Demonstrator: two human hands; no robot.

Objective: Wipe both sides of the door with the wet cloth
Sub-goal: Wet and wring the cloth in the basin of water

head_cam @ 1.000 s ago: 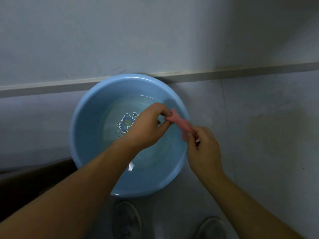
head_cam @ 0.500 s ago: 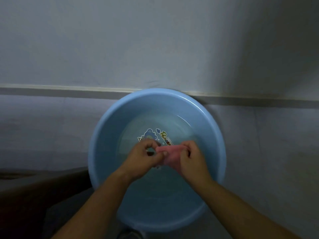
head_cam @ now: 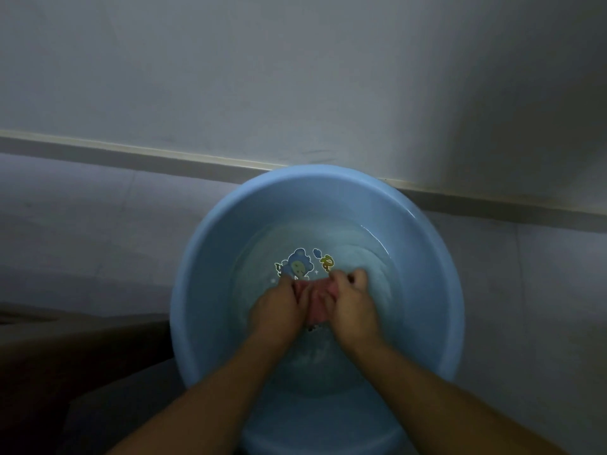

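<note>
Low in the basin, at the grip: clamps a bunched pink cloth [head_cam: 315, 298] from both ends, left hand [head_cam: 277, 310] curled round one side, right hand [head_cam: 351, 303] curled round the other, knuckles up. Looks pressed tight rather than spread, so probably soaking the fabric or rubbing it against itself. Sits at or just under the waterline, hard to tell which. Shows as a crumpled, creased wad, darker in the folds, with only the middle strip visible between the two fists. Seems held over the middle of the blue basin [head_cam: 184, 290] so as to keep drips and squeezed water inside. Sends soft ripples through the shallow water [head_cam: 371, 257] on the right side. Leaves the cartoon print [head_cam: 297, 264] on the basin bottom uncovered just beyond the fingers. Stands on the pale floor [head_cam: 82, 241], far rim up against or just beside the skirting strip [head_cam: 164, 154] at the foot of the wall [head_cam: 295, 77]. Shows no door anywhere, so puts the wiping itself well ahead; counts as preparation only. Calls for a firm wring before leaving the basin, otherwise risks runs of water down the door.
</note>
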